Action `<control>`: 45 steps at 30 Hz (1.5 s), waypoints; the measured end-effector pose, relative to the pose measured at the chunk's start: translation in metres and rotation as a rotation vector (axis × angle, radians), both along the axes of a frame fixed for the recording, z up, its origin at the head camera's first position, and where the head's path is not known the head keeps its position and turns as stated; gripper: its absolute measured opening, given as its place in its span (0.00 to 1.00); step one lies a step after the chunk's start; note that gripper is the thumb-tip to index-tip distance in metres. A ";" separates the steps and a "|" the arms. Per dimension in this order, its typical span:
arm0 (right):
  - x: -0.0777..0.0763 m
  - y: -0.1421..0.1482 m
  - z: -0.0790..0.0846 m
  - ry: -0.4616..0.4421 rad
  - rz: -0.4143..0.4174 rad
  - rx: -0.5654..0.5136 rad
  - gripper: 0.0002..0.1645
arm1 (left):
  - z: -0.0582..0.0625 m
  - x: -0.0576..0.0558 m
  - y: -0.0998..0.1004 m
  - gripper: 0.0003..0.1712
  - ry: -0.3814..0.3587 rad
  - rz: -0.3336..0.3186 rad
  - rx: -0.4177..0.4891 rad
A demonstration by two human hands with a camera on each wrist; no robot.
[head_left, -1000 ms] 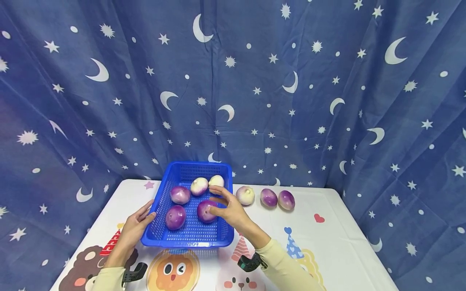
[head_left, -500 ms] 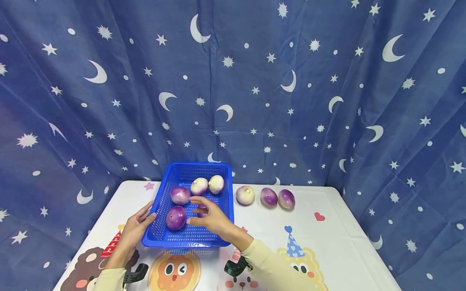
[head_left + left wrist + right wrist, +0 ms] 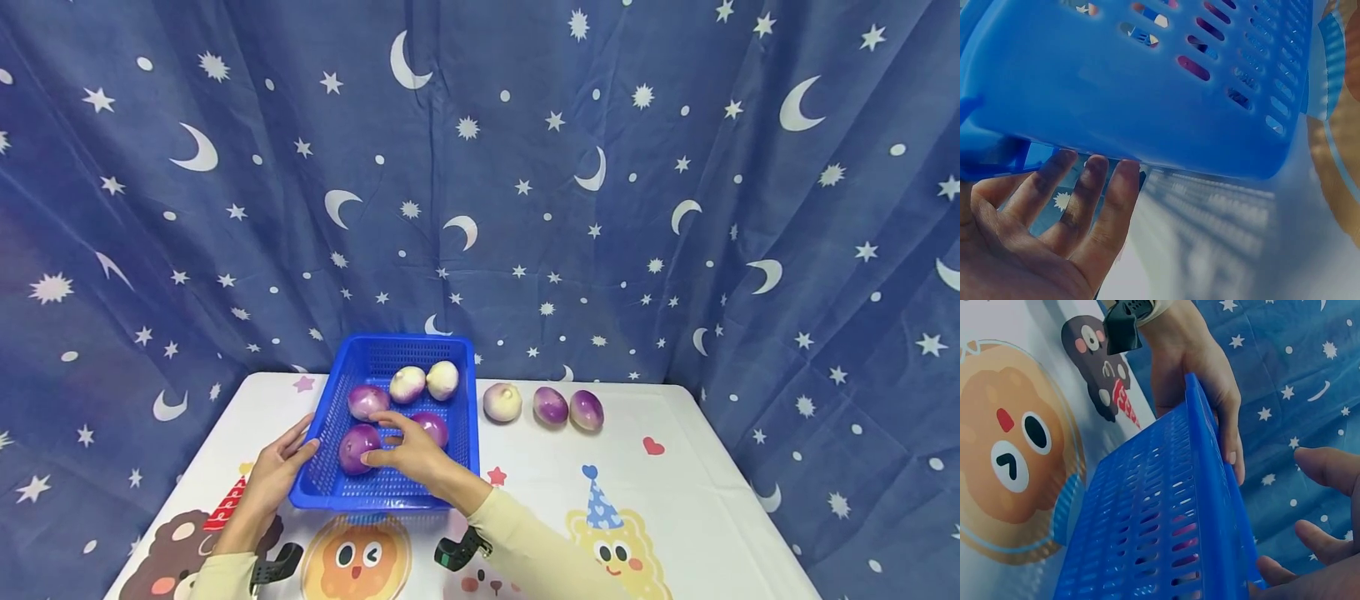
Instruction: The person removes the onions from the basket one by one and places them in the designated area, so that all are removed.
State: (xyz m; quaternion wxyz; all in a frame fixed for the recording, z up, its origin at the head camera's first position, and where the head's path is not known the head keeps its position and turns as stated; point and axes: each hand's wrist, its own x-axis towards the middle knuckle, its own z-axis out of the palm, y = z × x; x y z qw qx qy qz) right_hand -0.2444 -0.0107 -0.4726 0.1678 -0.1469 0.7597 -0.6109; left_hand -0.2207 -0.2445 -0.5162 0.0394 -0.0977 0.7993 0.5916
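A blue plastic basket [image 3: 382,503] stands on the table. It holds several onions: a purple onion [image 3: 358,450] at front left, another purple onion [image 3: 367,402] behind it, a third purple onion [image 3: 432,428] at right, and pale onions [image 3: 407,384] towards the back. My left hand [image 3: 273,475] holds the basket's left rim, thumb on top and fingers against the outer wall. Over the basket, my right hand [image 3: 411,452] reaches in with thumb and fingers spread beside the front-left onion. Its fingers [image 3: 1322,540] stand apart in the right wrist view, with nothing visible between them.
Right of the basket, a pale onion [image 3: 502,402] and two purple onions [image 3: 567,408] lie in a row on the white patterned tablecloth [image 3: 697,492]. A blue curtain [image 3: 525,208] with moons and stars hangs behind the table.
My right hand has moved left across the basket, from the right-hand purple onion to the front-left one. The right-hand onion stays in the basket, uncovered now. My left hand keeps its place.
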 end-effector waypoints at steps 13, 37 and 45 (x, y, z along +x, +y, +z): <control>-0.014 -0.013 -0.012 -0.124 -0.083 0.070 0.37 | -0.001 0.000 -0.002 0.38 -0.003 -0.003 0.012; -0.029 -0.035 -0.021 -0.262 -0.102 0.128 0.42 | -0.001 0.000 0.001 0.37 -0.008 0.000 0.000; -0.031 -0.036 -0.025 -0.269 -0.088 0.155 0.41 | 0.000 0.000 0.001 0.37 0.001 -0.005 0.005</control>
